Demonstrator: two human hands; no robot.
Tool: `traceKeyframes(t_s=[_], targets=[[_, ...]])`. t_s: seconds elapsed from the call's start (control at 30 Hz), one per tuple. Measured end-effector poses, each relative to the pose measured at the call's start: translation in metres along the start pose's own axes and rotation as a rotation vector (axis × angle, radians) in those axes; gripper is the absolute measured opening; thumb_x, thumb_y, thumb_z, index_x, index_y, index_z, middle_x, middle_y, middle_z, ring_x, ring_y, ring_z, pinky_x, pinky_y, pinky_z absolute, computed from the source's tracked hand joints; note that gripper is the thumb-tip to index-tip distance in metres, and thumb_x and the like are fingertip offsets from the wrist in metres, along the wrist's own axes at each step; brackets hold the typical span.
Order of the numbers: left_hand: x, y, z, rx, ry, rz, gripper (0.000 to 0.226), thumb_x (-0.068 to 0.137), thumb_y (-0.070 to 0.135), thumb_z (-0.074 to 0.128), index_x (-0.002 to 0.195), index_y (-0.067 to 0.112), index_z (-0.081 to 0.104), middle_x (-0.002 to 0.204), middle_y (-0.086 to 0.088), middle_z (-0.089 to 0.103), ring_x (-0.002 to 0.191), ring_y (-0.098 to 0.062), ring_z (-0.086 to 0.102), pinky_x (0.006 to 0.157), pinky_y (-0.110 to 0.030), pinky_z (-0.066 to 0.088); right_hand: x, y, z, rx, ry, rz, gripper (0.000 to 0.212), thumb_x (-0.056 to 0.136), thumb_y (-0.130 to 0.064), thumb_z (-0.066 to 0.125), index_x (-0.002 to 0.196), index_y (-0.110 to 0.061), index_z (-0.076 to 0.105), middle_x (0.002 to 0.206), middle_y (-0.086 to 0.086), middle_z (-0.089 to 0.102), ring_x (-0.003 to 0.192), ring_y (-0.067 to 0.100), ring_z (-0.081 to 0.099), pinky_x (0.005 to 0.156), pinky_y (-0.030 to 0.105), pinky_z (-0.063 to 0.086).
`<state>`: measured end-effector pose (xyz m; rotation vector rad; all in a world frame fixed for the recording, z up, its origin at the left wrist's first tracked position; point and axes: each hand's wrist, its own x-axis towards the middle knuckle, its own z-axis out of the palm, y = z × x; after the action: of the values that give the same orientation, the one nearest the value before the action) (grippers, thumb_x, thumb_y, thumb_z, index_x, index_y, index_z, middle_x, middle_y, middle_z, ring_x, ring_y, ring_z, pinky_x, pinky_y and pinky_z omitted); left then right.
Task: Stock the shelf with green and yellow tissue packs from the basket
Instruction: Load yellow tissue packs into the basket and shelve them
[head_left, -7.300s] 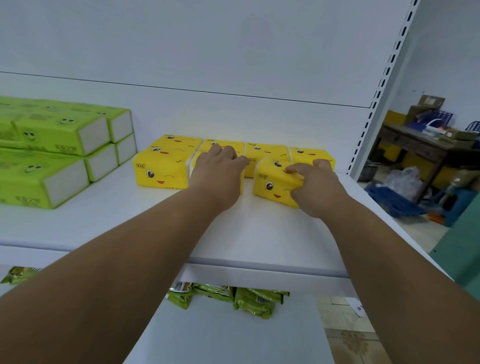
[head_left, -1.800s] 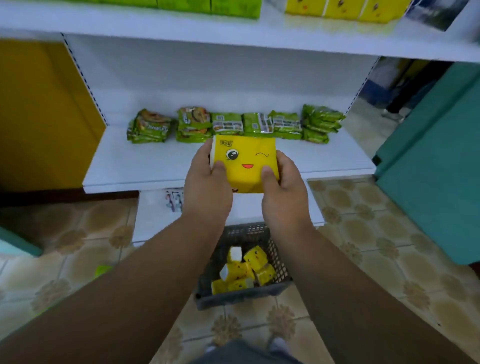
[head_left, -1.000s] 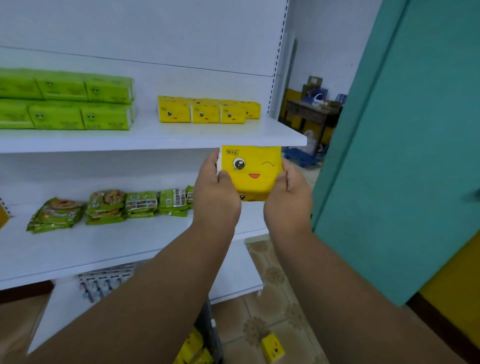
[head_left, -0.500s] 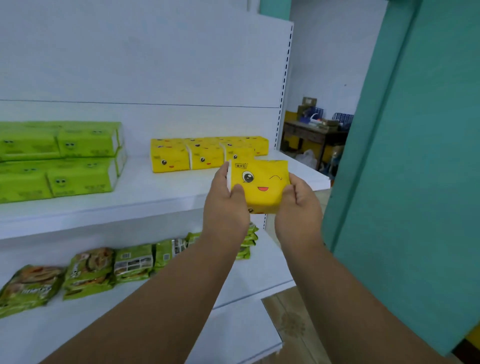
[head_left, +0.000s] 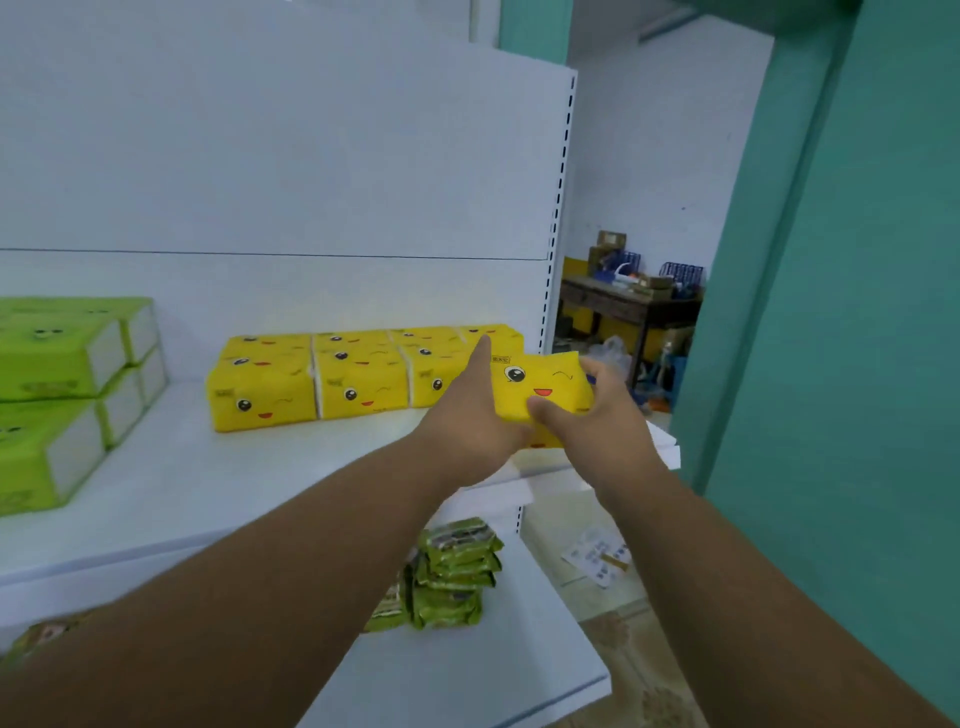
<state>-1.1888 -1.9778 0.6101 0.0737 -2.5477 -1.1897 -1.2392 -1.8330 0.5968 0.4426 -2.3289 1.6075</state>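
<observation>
Two hands on 1 yellow tissue pack (head_left: 540, 387), held above right end of white shelf (head_left: 218, 483), printed face toward camera, pack tilted slightly.
Left hand (head_left: 470, 415): grips pack's left side, index finger straight along left edge, pointing up.
Right hand (head_left: 597, 410): grips pack's right side, thumb pressed on front face, fingers curled behind.
Held pack just in front of right end of yellow pack row (head_left: 358, 374); contact w/ row: cannot tell.
Yellow row: on shelf, far side near back panel, 2 deep, approx. 4 across, faces forward.
Green tissue packs (head_left: 67, 384): far left on same shelf, stacked 2 high, white ends facing right; apart from yellow row.
Lower shelf (head_left: 467, 675): green snack packets (head_left: 454, 574) stacked below hands; more at near left, blurred.
Right: teal wall (head_left: 857, 312). Far right bkgd: dark wooden table (head_left: 623, 306) w/ clutter.
Floor: paper sheet (head_left: 597, 561) on tiles.
</observation>
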Motion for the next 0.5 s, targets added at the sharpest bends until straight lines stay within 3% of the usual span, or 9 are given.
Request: traceKeyframes(t_s=[0.1, 0.2, 0.33, 0.43, 0.5], targets=[[0.041, -0.004, 0.010, 0.314, -0.043, 0.040, 0.090, 0.085, 0.024, 0.072, 0.156, 0.026, 0.017, 0.156, -0.004, 0.032, 0.136, -0.023, 0.040, 0.104, -0.039, 0.042, 0.046, 0.019, 0.002, -0.070, -0.087, -0.006, 0.077, 0.078, -0.039, 0.079, 0.143, -0.029, 0.039, 0.113, -0.009, 0.047, 0.097, 0.013, 0.049, 0.079, 0.029, 0.042], [0.080, -0.009, 0.027, 0.512, -0.054, 0.024, 0.069, 0.090, 0.032, 0.064, 0.151, 0.026, 0.031, 0.144, -0.009, 0.045, 0.131, -0.028, 0.045, 0.102, -0.038, 0.041, 0.087, 0.040, 0.000, -0.110, -0.196, -0.002, 0.080, 0.073, -0.038, 0.083, 0.141, -0.026, 0.043, 0.115, -0.007, 0.049, 0.097, 0.012, 0.049, 0.073, 0.025, 0.044], [0.121, -0.011, 0.050, 0.896, 0.059, 0.070, 0.053, 0.092, 0.050, 0.055, 0.139, 0.030, 0.043, 0.128, -0.009, 0.053, 0.121, -0.031, 0.047, 0.097, -0.042, 0.039, 0.139, 0.066, -0.004, -0.190, -0.272, 0.005, 0.082, 0.064, -0.037, 0.088, 0.136, -0.027, 0.049, 0.112, -0.006, 0.051, 0.099, 0.015, 0.053, 0.082, 0.033, 0.050], [0.139, -0.021, 0.056, 1.091, 0.140, 0.129, 0.049, 0.091, 0.056, 0.050, 0.135, 0.034, 0.050, 0.124, -0.007, 0.054, 0.120, -0.031, 0.042, 0.098, -0.045, 0.031, 0.168, 0.078, 0.005, -0.267, -0.374, -0.037, 0.072, 0.063, -0.034, 0.089, 0.125, -0.031, 0.053, 0.110, -0.005, 0.057, 0.096, 0.015, 0.057, 0.084, 0.034, 0.052], [0.148, -0.031, 0.053, 1.134, 0.194, 0.159, 0.048, 0.090, 0.058, 0.049, 0.132, 0.035, 0.054, 0.126, -0.006, 0.051, 0.120, -0.031, 0.040, 0.098, -0.044, 0.028, 0.185, 0.083, 0.015, -0.339, -0.437, -0.100, 0.061, 0.065, -0.029, 0.086, 0.117, -0.032, 0.054, 0.110, -0.003, 0.063, 0.088, 0.012, 0.057, 0.076, 0.027, 0.050]])
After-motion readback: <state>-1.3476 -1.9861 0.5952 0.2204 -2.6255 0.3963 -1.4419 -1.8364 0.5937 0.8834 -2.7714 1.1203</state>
